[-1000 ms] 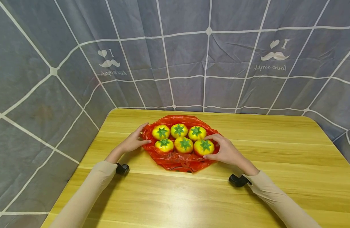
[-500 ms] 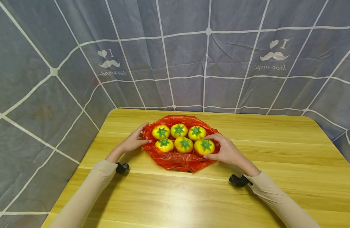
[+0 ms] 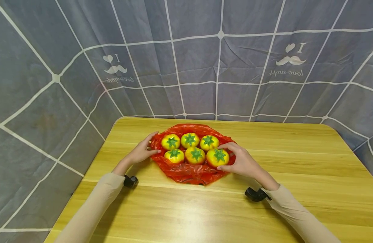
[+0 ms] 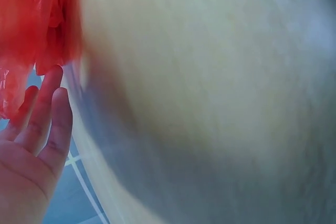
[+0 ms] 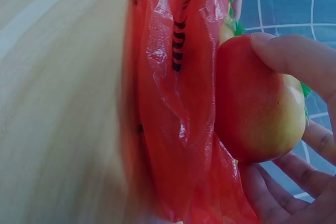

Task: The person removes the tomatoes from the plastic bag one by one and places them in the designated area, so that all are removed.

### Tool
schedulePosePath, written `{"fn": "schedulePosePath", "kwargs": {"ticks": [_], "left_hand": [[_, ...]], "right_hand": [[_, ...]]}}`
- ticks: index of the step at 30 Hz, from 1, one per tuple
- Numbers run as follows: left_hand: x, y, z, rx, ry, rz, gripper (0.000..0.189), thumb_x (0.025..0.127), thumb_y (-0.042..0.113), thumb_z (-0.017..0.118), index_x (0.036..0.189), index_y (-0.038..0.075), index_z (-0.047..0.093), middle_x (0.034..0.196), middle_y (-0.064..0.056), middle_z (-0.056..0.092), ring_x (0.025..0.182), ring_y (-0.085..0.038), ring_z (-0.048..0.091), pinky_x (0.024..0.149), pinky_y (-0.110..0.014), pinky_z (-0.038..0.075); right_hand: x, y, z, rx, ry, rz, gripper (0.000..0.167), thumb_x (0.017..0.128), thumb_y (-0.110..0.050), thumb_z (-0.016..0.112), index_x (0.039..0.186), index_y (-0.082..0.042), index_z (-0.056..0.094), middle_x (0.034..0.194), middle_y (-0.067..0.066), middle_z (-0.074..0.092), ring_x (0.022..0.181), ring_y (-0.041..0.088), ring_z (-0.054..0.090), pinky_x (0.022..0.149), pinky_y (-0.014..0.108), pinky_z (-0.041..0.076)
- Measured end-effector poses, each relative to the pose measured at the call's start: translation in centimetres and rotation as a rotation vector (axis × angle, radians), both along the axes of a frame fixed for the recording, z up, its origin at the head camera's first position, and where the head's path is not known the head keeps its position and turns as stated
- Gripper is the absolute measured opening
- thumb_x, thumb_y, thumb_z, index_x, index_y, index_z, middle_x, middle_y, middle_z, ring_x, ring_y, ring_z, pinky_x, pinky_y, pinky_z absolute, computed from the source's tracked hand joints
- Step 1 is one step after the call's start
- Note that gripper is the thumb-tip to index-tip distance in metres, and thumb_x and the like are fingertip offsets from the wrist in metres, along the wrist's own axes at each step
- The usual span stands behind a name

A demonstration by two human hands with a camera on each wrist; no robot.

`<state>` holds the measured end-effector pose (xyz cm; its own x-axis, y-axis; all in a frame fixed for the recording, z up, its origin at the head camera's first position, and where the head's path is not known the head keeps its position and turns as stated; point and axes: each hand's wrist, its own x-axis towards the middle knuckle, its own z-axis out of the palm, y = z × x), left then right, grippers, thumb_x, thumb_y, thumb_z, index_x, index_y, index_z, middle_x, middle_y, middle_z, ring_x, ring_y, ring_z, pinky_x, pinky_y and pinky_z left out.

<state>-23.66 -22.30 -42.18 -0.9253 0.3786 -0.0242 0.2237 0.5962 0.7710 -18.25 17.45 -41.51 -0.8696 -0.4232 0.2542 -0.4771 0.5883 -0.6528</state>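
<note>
On the wooden table a red plastic bag (image 3: 189, 175) lies spread with its mouth up. Several yellow-orange persimmons with green star-shaped leaves sit in it in two rows. My right hand (image 3: 242, 162) grips the front-right persimmon (image 3: 217, 157), thumb at its near side and fingers round the far side. In the right wrist view, that persimmon (image 5: 257, 103) shows red and yellow above the bag's crumpled edge. My left hand (image 3: 141, 151) rests against the bag's left edge, fingers extended and thumb over the rim. The left wrist view shows its fingers (image 4: 39, 119) loosely straight beside the red plastic.
The wooden table (image 3: 295, 168) extends around the bag on all sides. A grey curtain (image 3: 198, 64) with white grid lines hangs behind the table and along its left side. Black wrist mounts (image 3: 255, 194) sit at both beige cuffs.
The right hand and its persimmon have shifted very slightly, the fruit looking a touch larger. The left hand keeps its place at the bag. The head view has tilted a little.
</note>
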Motion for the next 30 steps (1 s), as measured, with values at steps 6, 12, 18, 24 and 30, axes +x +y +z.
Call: {"fn": "schedulePosePath", "kwargs": {"ticks": [6, 12, 18, 24, 30], "left_hand": [[0.1, 0.0, -0.1, 0.003, 0.039, -0.006, 0.076, 0.090, 0.014, 0.066, 0.151, 0.001, 0.021, 0.146, -0.025, 0.039, 0.109, -0.039, 0.056, 0.097, -0.053, 0.049], [0.2, 0.0, -0.1, -0.001, 0.032, -0.003, 0.076, 0.090, 0.014, 0.066, 0.150, 0.001, 0.022, 0.145, -0.025, 0.040, 0.109, -0.039, 0.055, 0.098, -0.054, 0.048], [0.3, 0.2, 0.0, -0.001, 0.021, -0.002, 0.076, 0.091, 0.013, 0.065, 0.151, 0.001, 0.020, 0.146, -0.027, 0.038, 0.115, -0.043, 0.054, 0.100, -0.055, 0.046], [0.2, 0.3, -0.1, -0.014, 0.024, 0.013, 0.075, 0.091, 0.006, 0.063, 0.150, -0.004, 0.018, 0.145, -0.032, 0.036, 0.113, -0.047, 0.052, 0.099, -0.059, 0.044], [0.2, 0.2, -0.2, -0.020, 0.028, 0.008, 0.076, 0.091, 0.009, 0.064, 0.151, 0.000, 0.018, 0.145, -0.029, 0.038, 0.114, -0.045, 0.053, 0.101, -0.057, 0.044]], "right_hand": [[0.4, 0.2, 0.6, -0.016, 0.031, 0.009, 0.061, 0.066, -0.029, 0.089, 0.119, -0.018, 0.061, 0.120, 0.001, 0.062, 0.112, 0.023, 0.058, 0.098, 0.047, 0.049], [0.8, 0.5, 1.3, 0.000, 0.050, -0.004, 0.061, 0.065, -0.028, 0.089, 0.119, -0.017, 0.061, 0.121, 0.002, 0.062, 0.112, 0.023, 0.059, 0.096, 0.047, 0.050], [1.1, 1.2, 1.8, 0.000, 0.067, -0.024, 0.062, 0.065, -0.026, 0.089, 0.119, -0.015, 0.062, 0.121, 0.005, 0.062, 0.099, 0.019, 0.061, 0.084, 0.041, 0.056], [1.2, 2.3, 2.3, -0.011, 0.099, -0.043, 0.063, 0.064, -0.025, 0.089, 0.119, -0.014, 0.062, 0.121, 0.004, 0.062, 0.100, 0.016, 0.059, 0.081, 0.035, 0.057], [1.5, 3.7, 2.7, -0.022, 0.123, -0.072, 0.063, 0.063, -0.022, 0.090, 0.119, -0.013, 0.062, 0.119, 0.004, 0.062, 0.097, 0.010, 0.055, 0.078, 0.028, 0.056]]}}
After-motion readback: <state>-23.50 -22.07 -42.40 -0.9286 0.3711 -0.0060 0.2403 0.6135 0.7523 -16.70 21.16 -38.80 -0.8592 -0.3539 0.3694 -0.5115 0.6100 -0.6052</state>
